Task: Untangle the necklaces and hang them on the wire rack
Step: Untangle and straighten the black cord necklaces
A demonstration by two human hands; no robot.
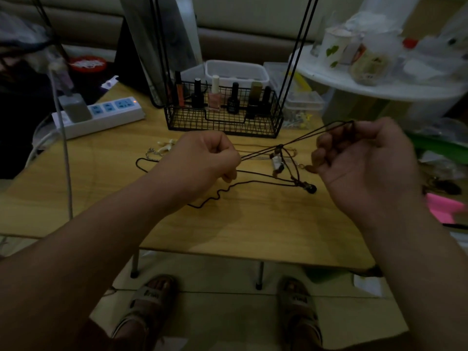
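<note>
Dark cord necklaces [281, 158] hang tangled between my hands above the wooden table [253, 224], knotted around a pale bead and a dark round pendant [311, 189]. My left hand [205, 158] is a fist pinching the cords' left ends. My right hand [364, 153] pinches a cord loop at its top, fingers curled. A loose cord end curls over the table below my left hand. A chain necklace with pale pendants [162, 149] lies behind my left hand. The black wire rack [224, 122], with tall uprights, stands at the table's back.
Several nail polish bottles [215, 95] stand in the rack's basket. A white power strip [101, 115] lies at the back left, with a cable running down the left side. A cluttered white round table [379, 84] stands at the right. My sandalled feet show under the table edge.
</note>
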